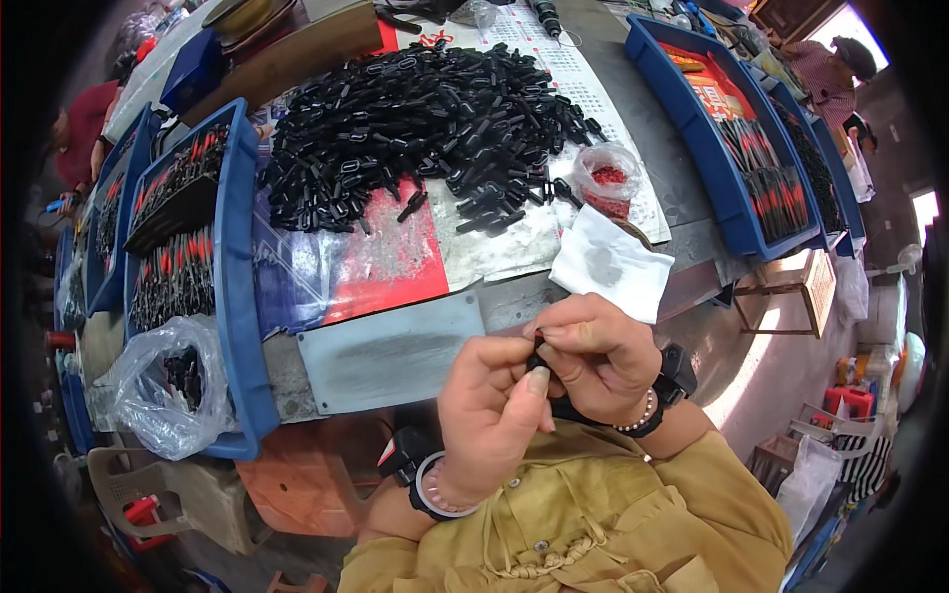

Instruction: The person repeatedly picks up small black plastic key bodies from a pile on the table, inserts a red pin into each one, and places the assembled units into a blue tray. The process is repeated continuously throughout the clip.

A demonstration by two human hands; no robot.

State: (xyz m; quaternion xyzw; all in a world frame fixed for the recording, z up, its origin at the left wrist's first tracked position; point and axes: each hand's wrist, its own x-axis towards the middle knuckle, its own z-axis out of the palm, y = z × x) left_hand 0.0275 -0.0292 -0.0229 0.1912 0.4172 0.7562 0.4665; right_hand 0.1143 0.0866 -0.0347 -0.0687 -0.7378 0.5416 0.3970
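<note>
Just above my lap, my left hand (494, 410) pinches a small black plastic part (537, 362) between thumb and fingers. A spot of red shows at its upper end. My right hand (605, 361) is closed at that same end, thumb and forefinger pressed together beside the red. The fingers cover most of the part. Beyond my hands, a big heap of black plastic pieces (395, 128), some with an oblong loop, spreads over the table. A clear bag of tiny red pieces (607, 178) stands at the heap's right, behind a white cloth or paper (613, 262).
A grey plate (390, 354) lies at the table's near edge. Blue trays of black and red parts stand left (259, 381) and right (682, 128). A clear plastic bag (163, 400) sits in the left tray's near end. Other people (830, 84) are in the background.
</note>
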